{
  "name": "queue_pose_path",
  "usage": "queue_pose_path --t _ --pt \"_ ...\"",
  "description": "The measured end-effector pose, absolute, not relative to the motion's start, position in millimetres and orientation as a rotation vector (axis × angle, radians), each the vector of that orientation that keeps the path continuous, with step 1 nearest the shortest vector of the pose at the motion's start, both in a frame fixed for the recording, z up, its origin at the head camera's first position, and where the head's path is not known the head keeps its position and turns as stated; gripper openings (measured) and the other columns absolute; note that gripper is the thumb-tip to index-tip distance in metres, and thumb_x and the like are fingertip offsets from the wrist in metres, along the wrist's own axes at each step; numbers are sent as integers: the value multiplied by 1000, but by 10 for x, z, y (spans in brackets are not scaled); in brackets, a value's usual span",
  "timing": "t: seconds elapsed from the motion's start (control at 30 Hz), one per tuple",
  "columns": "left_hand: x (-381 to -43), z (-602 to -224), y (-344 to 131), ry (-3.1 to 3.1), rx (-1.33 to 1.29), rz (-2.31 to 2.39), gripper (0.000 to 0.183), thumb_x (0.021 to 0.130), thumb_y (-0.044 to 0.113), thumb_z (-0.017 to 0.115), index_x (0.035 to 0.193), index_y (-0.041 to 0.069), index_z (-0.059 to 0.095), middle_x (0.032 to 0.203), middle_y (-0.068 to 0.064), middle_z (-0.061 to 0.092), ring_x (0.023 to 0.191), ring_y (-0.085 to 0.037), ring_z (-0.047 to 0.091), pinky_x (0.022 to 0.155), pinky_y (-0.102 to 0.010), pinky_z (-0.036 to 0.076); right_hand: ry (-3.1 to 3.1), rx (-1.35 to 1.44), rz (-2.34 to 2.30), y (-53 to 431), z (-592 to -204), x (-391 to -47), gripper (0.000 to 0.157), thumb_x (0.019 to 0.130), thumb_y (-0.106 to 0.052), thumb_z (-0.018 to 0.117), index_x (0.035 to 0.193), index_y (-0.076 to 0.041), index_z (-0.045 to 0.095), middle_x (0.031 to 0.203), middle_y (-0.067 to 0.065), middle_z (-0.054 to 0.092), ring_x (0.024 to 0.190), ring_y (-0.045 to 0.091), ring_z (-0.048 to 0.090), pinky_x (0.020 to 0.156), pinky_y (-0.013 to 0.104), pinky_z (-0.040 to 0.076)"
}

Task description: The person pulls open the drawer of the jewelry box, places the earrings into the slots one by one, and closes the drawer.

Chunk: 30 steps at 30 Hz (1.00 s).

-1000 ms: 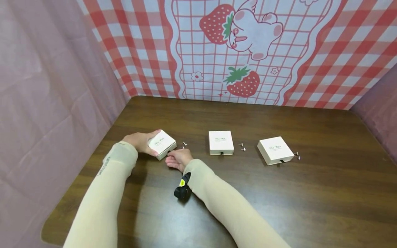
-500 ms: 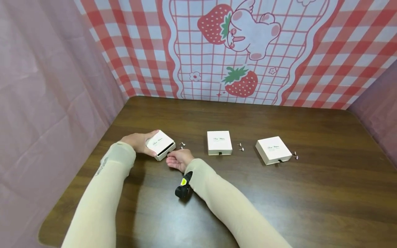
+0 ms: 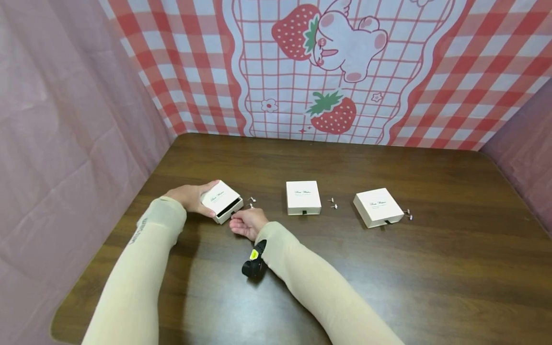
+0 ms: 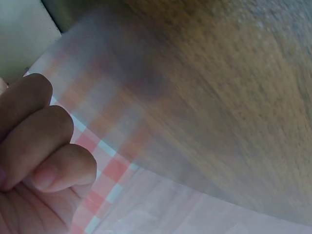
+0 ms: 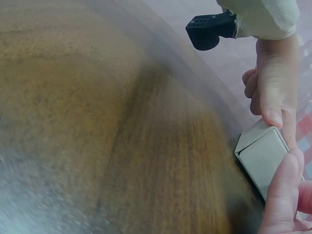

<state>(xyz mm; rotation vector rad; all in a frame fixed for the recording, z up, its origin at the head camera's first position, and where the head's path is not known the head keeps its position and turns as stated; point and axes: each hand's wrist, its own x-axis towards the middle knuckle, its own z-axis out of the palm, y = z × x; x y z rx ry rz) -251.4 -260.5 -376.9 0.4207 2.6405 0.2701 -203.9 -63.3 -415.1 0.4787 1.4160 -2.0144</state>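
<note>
At the left of the table, a white drawer-style gift box (image 3: 218, 195) with printed lettering lies in the head view. My left hand (image 3: 190, 197) grips its outer sleeve between thumb and fingers. The inner drawer (image 3: 230, 211) sticks partly out towards my right hand (image 3: 250, 223), whose thumb and finger pinch the small black ribbon tab at its front. Part of that tab is hidden by the fingertips. Both hands meet at the box in the right wrist view, my left hand (image 5: 273, 83) at the top and my right hand (image 5: 287, 200) below. Curled left fingers (image 4: 44, 136) fill the left wrist view's edge.
Two similar white boxes, one in the middle (image 3: 304, 197) and one at the right (image 3: 378, 207), have their drawers in. Small pin-like pieces with pale heads, like stud earrings, lie beside each box (image 3: 333, 204). A checked cloth (image 3: 194, 72) hangs behind the table (image 3: 345, 268).
The inner drawer has slid out of the left box's sleeve, so a dark gap now shows between them. Both hands keep their hold; the head view has shifted slightly.
</note>
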Motion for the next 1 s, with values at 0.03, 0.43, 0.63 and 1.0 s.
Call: queue_pose_path --t 0.03,0.43,0.63,1.0 --pt "-2518 -3768 -2604 2641 425 269 109 74 57 75 153 12 16 136 -28 48 112 -39 54 92 -50 43 1413 484 -2016 -634 -4155 -2039 24 93 6 50 70 0 55 49 3 54 39 6 54 41 16 46" --pt "-2561 -3764 -2621 2630 539 262 107 74 52 77 152 7 20 131 -27 53 102 -33 58 87 -48 45 1420 486 -2012 -660 -4187 -2008 20 93 5 50 75 2 57 52 3 55 41 7 54 43 17 46" --pt "-2582 -3764 -2610 2621 549 241 108 73 55 77 152 8 20 132 -28 52 103 -33 58 87 -48 45 1447 500 -2036 -660 -4168 -1987 19 92 7 51 75 2 56 53 3 54 41 6 53 42 16 45" --pt "-2567 -3756 -2608 2612 548 217 111 71 59 76 151 7 19 131 -30 51 103 -35 57 87 -50 45 1473 499 -1999 -642 -4166 -1973 18 92 6 51 76 4 58 52 4 54 41 6 52 43 17 45"
